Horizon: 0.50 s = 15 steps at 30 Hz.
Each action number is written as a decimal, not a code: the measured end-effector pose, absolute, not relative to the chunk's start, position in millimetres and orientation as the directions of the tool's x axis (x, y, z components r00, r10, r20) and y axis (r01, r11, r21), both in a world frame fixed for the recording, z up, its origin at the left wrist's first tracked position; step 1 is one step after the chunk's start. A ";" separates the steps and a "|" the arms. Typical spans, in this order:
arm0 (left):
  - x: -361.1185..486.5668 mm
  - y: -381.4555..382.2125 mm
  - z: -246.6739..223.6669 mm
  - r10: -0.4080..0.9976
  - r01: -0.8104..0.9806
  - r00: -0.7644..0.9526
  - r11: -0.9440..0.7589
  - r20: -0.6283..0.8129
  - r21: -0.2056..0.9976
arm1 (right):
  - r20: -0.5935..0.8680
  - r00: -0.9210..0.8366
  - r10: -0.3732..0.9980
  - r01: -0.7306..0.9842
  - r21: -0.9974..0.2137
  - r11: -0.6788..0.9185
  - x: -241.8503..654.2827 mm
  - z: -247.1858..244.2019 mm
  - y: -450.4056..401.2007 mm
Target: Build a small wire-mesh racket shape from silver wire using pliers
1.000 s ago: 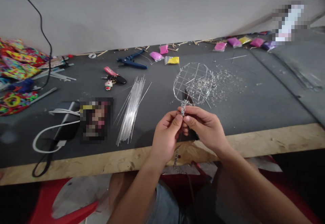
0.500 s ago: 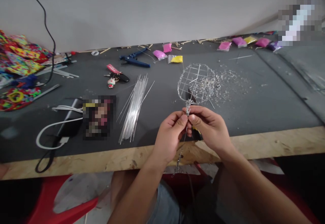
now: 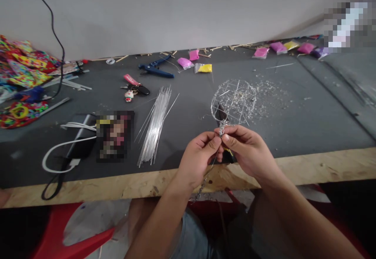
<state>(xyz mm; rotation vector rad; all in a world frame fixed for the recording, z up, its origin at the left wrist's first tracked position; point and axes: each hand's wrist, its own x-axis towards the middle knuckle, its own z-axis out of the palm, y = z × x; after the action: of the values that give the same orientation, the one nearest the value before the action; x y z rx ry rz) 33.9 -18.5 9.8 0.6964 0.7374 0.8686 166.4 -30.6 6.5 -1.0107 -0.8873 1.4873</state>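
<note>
Near the table's front edge, my left hand (image 3: 202, 151) and my right hand (image 3: 245, 147) meet, both pinching the twisted neck of a wire frame (image 3: 214, 104). The frame is a rounded silver loop crossed by thinner wires, reaching away from me over the table. A thin wire tail with a twisted end (image 3: 201, 190) hangs below my fingers past the edge. Beneath the frame and my hands lie pliers (image 3: 221, 112) with dark jaws and yellow-black handles, partly hidden. Left of my hands rests a bundle of straight wires (image 3: 155, 128).
Wire clippings (image 3: 267, 102) are scattered on the right. Farther back are blue-handled pliers (image 3: 157, 69), a yellow packet (image 3: 205, 68) and several pink and purple ones. Keys (image 3: 136, 89), a white cable (image 3: 55, 169) and a colourful heap (image 3: 23, 71) lie left. The wooden table edge (image 3: 117, 186) runs in front.
Both hands have shifted slightly right and towards me with the wire frame. The frame's loop has turned and tilted, and its hanging tail has swung a little left.
</note>
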 end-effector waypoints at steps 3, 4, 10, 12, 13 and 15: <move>34.2 -19.1 9.5 0.849 -0.410 0.452 0.471 -0.275 0.781 | -0.144 -0.064 0.987 -0.360 -0.919 -0.158 167.4 5.5 -31.2; 34.5 -19.4 9.3 0.851 -0.413 0.448 0.470 -0.276 0.780 | -0.144 -0.069 0.987 -0.363 -0.918 -0.159 167.3 5.7 -30.9; 38.0 -21.1 9.9 0.873 -0.457 0.394 0.459 -0.288 0.762 | -0.158 -0.127 0.979 -0.324 -0.926 -0.191 169.4 10.9 -26.1; 38.5 -21.5 11.1 0.868 -0.464 0.404 0.467 -0.289 0.753 | -0.181 -0.145 0.973 -0.327 -0.919 -0.219 172.8 12.6 -24.1; 38.5 -21.7 11.7 0.861 -0.463 0.419 0.476 -0.289 0.747 | -0.192 -0.153 0.969 -0.331 -0.914 -0.233 174.7 13.2 -23.3; 38.1 -21.9 12.7 0.841 -0.455 0.456 0.501 -0.291 0.736 | -0.208 -0.179 0.962 -0.341 -0.904 -0.259 177.9 14.4 -22.0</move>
<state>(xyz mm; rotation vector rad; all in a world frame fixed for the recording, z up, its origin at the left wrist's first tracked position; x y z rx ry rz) 38.1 -21.9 12.7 0.6288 0.7064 0.8670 177.9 -22.0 14.4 -1.0236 -0.8996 1.6392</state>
